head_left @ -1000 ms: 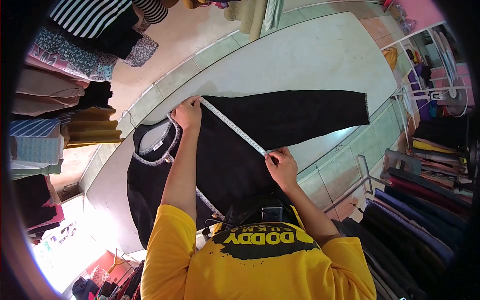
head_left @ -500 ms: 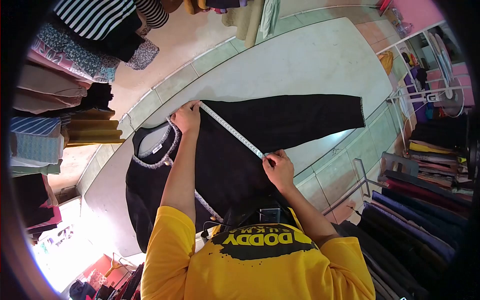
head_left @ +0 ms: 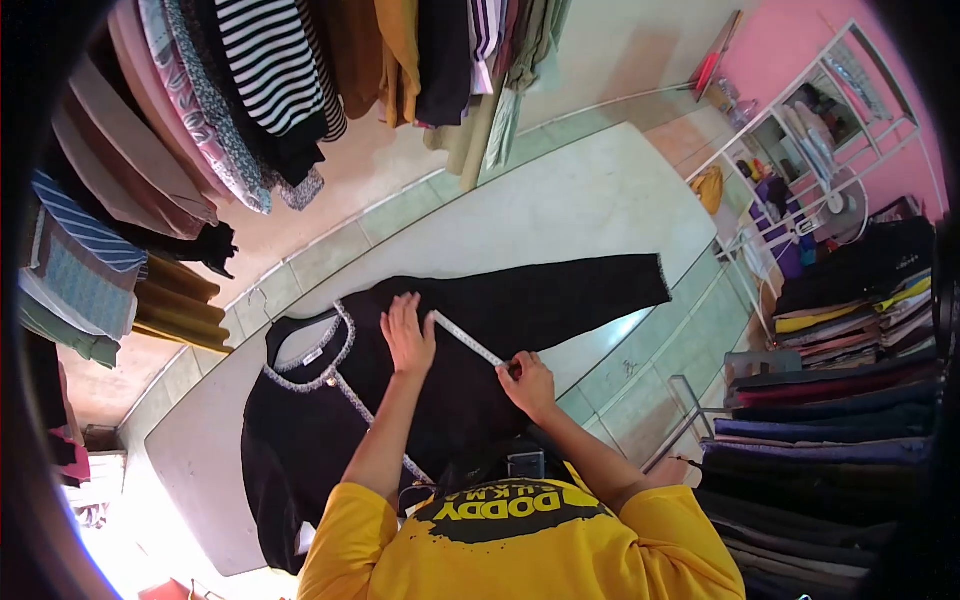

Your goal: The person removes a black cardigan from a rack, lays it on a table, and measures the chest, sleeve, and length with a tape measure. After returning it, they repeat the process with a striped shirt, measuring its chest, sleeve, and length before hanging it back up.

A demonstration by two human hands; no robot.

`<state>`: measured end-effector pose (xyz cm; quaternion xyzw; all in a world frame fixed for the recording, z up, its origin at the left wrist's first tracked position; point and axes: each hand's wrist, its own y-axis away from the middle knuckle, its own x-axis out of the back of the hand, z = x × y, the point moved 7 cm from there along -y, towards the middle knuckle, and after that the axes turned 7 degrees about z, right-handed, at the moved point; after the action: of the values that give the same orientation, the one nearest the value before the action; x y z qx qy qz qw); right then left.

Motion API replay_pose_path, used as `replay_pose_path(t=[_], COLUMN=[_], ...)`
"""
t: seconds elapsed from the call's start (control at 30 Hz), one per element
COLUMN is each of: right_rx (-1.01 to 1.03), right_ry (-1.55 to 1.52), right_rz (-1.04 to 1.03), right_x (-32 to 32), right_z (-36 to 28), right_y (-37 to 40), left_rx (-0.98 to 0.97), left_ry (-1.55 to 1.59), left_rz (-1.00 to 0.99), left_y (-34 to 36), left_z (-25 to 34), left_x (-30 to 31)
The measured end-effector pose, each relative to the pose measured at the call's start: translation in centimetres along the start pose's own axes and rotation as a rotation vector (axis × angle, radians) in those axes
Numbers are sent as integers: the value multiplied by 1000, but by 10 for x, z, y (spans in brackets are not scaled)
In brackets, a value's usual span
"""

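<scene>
A black cardigan (head_left: 470, 400) with speckled grey-and-white trim lies spread out, one sleeve (head_left: 580, 285) stretched to the right. My left hand (head_left: 408, 335) rests on its upper front with the fingers extended and slightly apart. From beside those fingers a white tape measure (head_left: 468, 339) runs slantwise down to my right hand (head_left: 530, 385), which pinches it near the underarm of the sleeve. The trimmed neckline (head_left: 330, 370) with its pale label is to the left of my left hand.
The pale board (head_left: 560, 190) beneath the cardigan rests on green floor tiles (head_left: 640, 345). Hanging clothes (head_left: 270, 70) line the upper left. Folded dark garments (head_left: 820, 430) are stacked at right, near a metal frame (head_left: 690, 400) and a white rack (head_left: 750, 200).
My left hand has let go of the tape's upper end at the shoulder and opened flat. The stretch of tape showing is shorter. My view has tilted upward.
</scene>
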<state>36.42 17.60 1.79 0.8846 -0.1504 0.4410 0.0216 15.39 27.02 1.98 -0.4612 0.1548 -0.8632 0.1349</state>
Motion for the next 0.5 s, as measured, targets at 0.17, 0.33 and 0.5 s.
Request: replay_pose_path(t=[0.17,0.33,0.5], right_rx=[-392,-798,-702], right_ry=[-551,-1709,-1991], right_rz=[-140,159,516], right_x=[3,92,178], right_z=[39,151,227], right_y=[-2,-25,-79], left_rx=[-21,-16,104], left_ry=[54,8,-69], left_rz=[-119,-183,-214], left_y=[32,31,23], left_z=[4,0,7], left_x=[-12,-16,-16])
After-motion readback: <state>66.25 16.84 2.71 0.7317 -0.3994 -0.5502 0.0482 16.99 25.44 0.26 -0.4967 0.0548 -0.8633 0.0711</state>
